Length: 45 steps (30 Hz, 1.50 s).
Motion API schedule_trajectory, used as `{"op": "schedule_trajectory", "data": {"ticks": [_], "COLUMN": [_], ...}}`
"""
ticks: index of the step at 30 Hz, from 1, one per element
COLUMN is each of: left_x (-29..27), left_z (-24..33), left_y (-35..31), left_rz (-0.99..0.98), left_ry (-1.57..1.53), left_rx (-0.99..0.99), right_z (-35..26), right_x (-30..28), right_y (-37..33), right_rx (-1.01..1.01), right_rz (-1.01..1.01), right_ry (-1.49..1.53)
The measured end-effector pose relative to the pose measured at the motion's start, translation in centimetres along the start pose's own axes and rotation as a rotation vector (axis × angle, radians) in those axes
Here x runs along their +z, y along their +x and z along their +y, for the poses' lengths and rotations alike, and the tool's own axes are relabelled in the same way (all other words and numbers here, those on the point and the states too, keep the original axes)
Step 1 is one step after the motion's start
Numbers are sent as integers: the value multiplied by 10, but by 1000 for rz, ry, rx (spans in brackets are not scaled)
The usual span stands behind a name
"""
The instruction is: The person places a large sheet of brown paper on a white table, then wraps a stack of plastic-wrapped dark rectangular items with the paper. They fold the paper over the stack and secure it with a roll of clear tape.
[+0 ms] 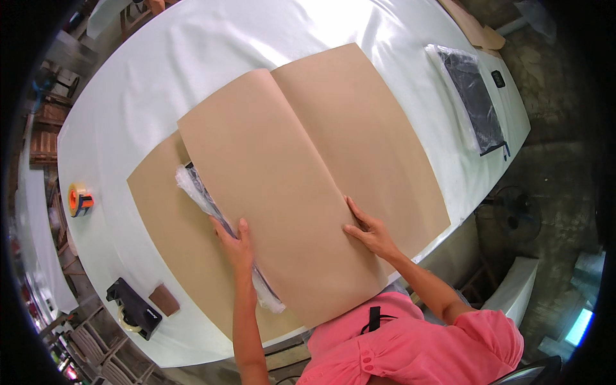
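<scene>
A large sheet of brown paper (256, 173) lies folded over, with a raised crease running down its middle. From under its left edge sticks out a dark flat item in clear plastic wrap (205, 197). My left hand (237, 249) lies along that edge, thumb on the paper and fingers by the wrapped item, spread apart. At the crease rests my right hand (373, 239), thumb and forefinger stretched out and apart; its other fingers are partly hidden. Another brown sheet (168, 212) lies underneath.
A white-covered table (115, 135) carries everything. On its left are a roll of orange tape (79, 200), a black tape dispenser (136, 309) and a small brown piece (164, 299). A dark plastic-wrapped packet (471, 99) and a small black object (498, 79) lie at the far right.
</scene>
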State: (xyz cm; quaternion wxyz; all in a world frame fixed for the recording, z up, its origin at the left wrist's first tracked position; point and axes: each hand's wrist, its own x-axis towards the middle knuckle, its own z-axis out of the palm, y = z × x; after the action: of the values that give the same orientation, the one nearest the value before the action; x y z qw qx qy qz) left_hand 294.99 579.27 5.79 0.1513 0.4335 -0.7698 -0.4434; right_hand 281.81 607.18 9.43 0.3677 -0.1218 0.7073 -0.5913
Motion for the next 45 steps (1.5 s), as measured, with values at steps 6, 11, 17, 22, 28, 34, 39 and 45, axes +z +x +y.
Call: {"op": "schedule_trajectory", "data": {"ticks": [6,11,17,22,28,34,39,45], "left_x": [1,4,6,1,-7,-6,-6,0], "left_z": [5,-7,13,9,-13,-11,-22,-31], "left_y": [1,1,2,3,13,13,12,15], "left_rz": [-12,-2,30,-5,-133,-125,-85,3], "left_ry": [-53,-2,46,-15,-44,-85,-22,-70], "left_rx": [-41,1,-19,-57,-13,31,105,263], "right_z": [-20,-40,-62,-54,-33,-41,-37,-36], "right_x": [11,17,24,34,27,45,125,141], "right_y": [57,130,230,237,200,185,105,98], "right_rx": [-38,-173,-358,-397,-435,-548,-672,-708], "right_rz": [23,51,-19,-13,132,227,-128,-137], "right_ry": [-82,-144,-168,-124,-181,-948,-1222,-1386]}}
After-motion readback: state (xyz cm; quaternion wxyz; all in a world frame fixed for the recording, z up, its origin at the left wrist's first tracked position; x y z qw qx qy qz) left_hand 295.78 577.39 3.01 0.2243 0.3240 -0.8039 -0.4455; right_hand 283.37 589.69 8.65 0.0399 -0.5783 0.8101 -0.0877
